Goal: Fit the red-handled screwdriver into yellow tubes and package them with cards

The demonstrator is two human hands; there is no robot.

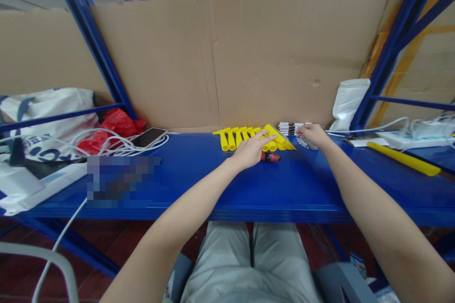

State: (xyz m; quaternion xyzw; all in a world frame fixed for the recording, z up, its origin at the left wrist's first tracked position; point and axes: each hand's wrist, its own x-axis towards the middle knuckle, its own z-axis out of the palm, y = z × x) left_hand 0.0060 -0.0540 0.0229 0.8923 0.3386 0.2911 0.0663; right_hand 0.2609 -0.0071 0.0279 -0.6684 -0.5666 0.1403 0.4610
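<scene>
My left hand (250, 150) lies over a row of yellow plastic pieces (232, 138) with round tube ends, its fingers stretched out. Whether it presses on them I cannot tell. Flat yellow strips (282, 139) fan out just right of its fingertips. Below that hand is a short red and black handle (272, 156), partly covered, like a screwdriver's. My right hand (313, 133) is at a stack of small white pieces with dark bands (288, 128), fingers bent together; what they hold is hidden. Small metal parts (304, 143) lie just under it.
On the blue shelf (199, 184), a phone (151, 137), white cables, a red bag (121, 125) and a white cloth bag (53, 113) are at left. At right stand a white pouch (350, 102), a long yellow piece (405, 158) and a power strip (415, 140). Cardboard (266, 57) closes the back.
</scene>
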